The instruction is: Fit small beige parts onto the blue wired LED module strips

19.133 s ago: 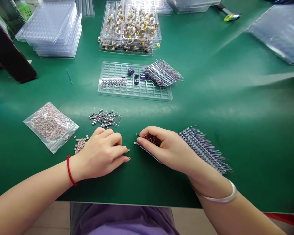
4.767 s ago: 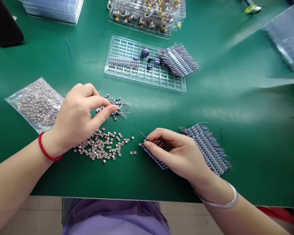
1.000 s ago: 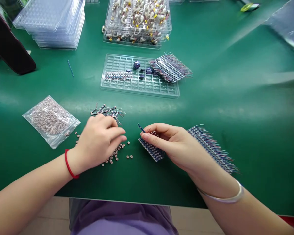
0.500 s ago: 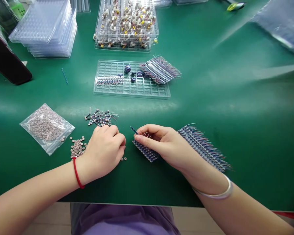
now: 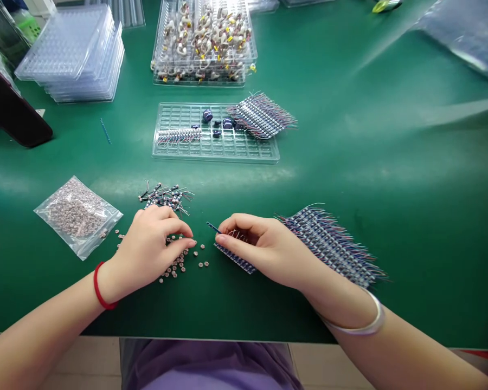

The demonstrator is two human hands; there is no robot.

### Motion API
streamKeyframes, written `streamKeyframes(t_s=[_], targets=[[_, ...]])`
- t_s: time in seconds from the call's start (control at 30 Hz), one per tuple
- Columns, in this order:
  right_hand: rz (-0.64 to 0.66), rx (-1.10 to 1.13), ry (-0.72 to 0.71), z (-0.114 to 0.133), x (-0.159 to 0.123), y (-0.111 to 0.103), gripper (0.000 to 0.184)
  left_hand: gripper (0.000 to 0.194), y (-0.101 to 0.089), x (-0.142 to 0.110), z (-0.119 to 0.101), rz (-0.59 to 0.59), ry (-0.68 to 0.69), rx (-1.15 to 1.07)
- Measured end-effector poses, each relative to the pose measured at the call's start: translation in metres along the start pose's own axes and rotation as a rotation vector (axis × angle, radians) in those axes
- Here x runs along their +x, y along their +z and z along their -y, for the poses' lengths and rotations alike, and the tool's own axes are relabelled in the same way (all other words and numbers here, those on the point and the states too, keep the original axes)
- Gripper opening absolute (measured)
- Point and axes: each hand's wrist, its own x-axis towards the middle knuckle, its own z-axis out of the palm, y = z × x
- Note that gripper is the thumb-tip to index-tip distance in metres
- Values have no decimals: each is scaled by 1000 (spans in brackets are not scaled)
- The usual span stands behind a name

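Note:
My right hand (image 5: pixel 264 246) pinches a narrow blue circuit board strip (image 5: pixel 212 227) between thumb and forefinger, its end pointing up and left. Thin wires show inside that palm. Partly under the same hand lies a panel of blue boards (image 5: pixel 238 260). My left hand (image 5: pixel 148 249) is over the scattered small round parts (image 5: pixel 179 262), thumb and forefinger closed at their tips on what looks like one of these discs. Just beyond the left hand rests a loose pile of small wired boards (image 5: pixel 166 196).
A clear bag of round parts (image 5: pixel 75 214) lies at left. Wired board panels (image 5: pixel 329 244) are beside my right forearm. Farther back are a clear tray (image 5: pixel 215 154) with boards and dark blue pieces, filled trays (image 5: pixel 203 49), stacked empty trays (image 5: pixel 71 54) and a dark upright device (image 5: pixel 16 108).
My left hand has shifted left and its fingers have uncurled into a fingertip pinch, uncovering more round parts. My right hand, still gripping the strip, has moved slightly left and down.

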Motion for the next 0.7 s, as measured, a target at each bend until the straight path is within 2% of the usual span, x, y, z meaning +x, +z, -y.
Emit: streamKeyframes(t_s=[0.1, 0.27, 0.5, 0.7], targets=[[29, -81, -53, 2, -1, 6, 19, 7, -5, -2, 6, 16, 20, 10], [3, -187, -115, 3, 0, 11, 17, 10, 3, -12, 1, 58, 173, 106], [-17, -198, -105, 3, 2, 8, 18, 25, 16, -19, -6, 0, 315, 366], [-17, -202, -86, 1, 2, 8, 18, 35, 17, -19, -5, -24, 378, 435]])
